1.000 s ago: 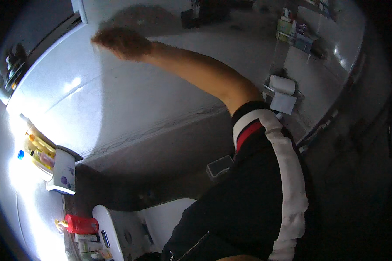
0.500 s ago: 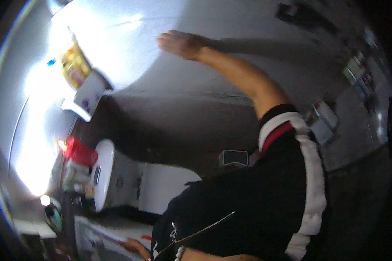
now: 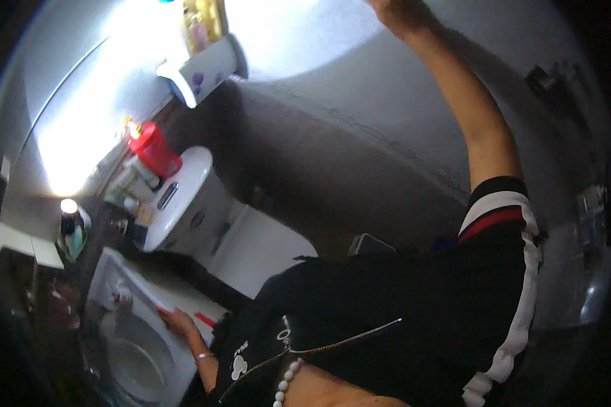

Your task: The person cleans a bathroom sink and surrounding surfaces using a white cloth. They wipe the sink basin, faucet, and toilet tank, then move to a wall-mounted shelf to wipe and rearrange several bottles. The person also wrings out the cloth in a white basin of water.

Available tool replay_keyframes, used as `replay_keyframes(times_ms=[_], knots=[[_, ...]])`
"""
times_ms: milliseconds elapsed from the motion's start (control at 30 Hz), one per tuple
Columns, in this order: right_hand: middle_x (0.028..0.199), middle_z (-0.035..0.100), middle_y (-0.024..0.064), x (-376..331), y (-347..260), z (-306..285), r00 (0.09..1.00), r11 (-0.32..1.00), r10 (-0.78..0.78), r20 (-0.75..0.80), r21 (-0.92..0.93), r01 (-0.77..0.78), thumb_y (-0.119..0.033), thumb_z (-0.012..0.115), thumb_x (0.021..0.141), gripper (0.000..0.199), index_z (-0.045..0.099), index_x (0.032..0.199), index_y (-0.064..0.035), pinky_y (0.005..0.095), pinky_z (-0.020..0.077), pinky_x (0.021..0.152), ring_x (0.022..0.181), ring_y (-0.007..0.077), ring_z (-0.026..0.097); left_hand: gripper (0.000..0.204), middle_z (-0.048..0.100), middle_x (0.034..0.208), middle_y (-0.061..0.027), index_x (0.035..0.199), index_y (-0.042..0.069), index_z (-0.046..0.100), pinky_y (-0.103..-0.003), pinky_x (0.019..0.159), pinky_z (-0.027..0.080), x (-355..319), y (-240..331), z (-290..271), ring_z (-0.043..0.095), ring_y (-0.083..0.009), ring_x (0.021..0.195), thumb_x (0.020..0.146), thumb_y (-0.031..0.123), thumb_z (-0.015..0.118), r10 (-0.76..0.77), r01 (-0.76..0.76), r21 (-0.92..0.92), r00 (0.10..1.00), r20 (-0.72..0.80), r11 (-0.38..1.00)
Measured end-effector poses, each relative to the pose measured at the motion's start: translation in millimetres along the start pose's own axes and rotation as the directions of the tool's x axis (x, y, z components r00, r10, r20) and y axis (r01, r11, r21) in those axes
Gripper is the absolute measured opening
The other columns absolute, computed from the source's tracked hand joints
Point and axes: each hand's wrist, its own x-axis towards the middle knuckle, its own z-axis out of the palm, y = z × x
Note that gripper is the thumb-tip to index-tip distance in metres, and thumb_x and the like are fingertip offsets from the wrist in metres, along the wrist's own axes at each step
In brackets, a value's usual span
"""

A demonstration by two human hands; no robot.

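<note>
pale wall [image 3: 414, 115], dark lower band [image 3: 332, 156] | white glare [image 3: 64, 152] at left | white toilet [image 3: 265, 241] | wall shelf [image 3: 212, 68]

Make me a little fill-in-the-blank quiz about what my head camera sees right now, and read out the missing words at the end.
1. The left hand is at the rim of the white sink, while the right hand is near the picture's ____ edge.
2. The bottle with a yellow pump, beside the toilet tank lid, is ____ in colour.
3. The necklace is made of ____ beads.

Missing words: top; red; white.
</note>
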Motion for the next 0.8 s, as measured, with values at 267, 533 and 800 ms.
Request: replay_keyframes(times_ms=[267, 533, 800], knots=[[0.080, 0.057, 0.0053, -173, -201, 108, 0.805, 0.148, -0.144, 0.576, 0.817, -0.558, -0.017, 0.046, 0.085, 0.017, 0.057, 0.094, -0.0070, 0.0293, 0.0424, 0.069, 0.077, 0.0156, 0.053, 0.063, 0.038, 0.130, -0.0165, 0.134, 0.005, 0.025, -0.045, 0.094, 0.034, 10, -11, 38, 0.042, -0.0339, 0.114, 0.081, 0.015, 0.056, 0.165, -0.164, 0.021, 0.981, -0.106, 0.986], [0.091, 0.058, 0.0040, -169, -327, -26, 0.427, -0.926, -0.284, 0.859, -0.131, -0.353, -0.020, 0.045, 0.091, 0.017, 0.053, 0.101, -0.0091, 0.0302, 0.0461, 0.074, 0.083, 0.0170, 0.056, 0.050, 0.036, 0.129, -0.0179, 0.124, 0.002, 0.040, -0.041, 0.097, 0.031, -14, 19, 18, 0.036, -0.0345, 0.118, 0.078, 0.010, 0.056, 0.403, -0.395, 0.095, 0.855, -0.326, 0.914], [0.097, 0.060, 0.0063, -115, -363, -82, 0.482, -0.902, -0.264, 0.836, -0.037, -0.429, -0.017, 0.049, 0.089, 0.021, 0.053, 0.106, -0.0052, 0.0293, 0.0472, 0.080, 0.088, 0.0161, 0.057, 0.047, 0.047, 0.120, -0.0119, 0.127, 0.006, 0.037, -0.035, 0.091, 0.040, -115, 237, -3, 0.048, -0.0218, 0.107, 0.085, 0.013, 0.057, 0.840, 0.219, -0.934, 0.414, 0.350, 0.281]])
